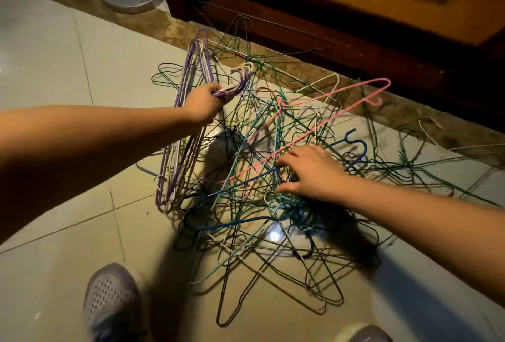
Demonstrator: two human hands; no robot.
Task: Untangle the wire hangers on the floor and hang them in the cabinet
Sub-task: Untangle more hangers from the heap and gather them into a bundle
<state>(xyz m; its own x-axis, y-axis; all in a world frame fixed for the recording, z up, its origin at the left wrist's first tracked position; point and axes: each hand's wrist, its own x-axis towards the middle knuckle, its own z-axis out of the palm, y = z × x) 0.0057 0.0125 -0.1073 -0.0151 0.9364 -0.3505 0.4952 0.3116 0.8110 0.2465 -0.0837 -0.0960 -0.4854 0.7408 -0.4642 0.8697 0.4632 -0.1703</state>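
Hangers [262,205] tangle on the floor [68,232]: left hand [203,106] clutches a purple bundle [172,155], right hand's [311,174] grip spread wide; free one hook slowly.

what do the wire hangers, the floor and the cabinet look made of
Wire hangers: thin bent wire, probably metal, with a matte coloured coating. Floor: glossy pale tiles, likely ceramic; grout lines and a glare spot show. Cabinet: dark brown wood by its look; too dim to be sure.
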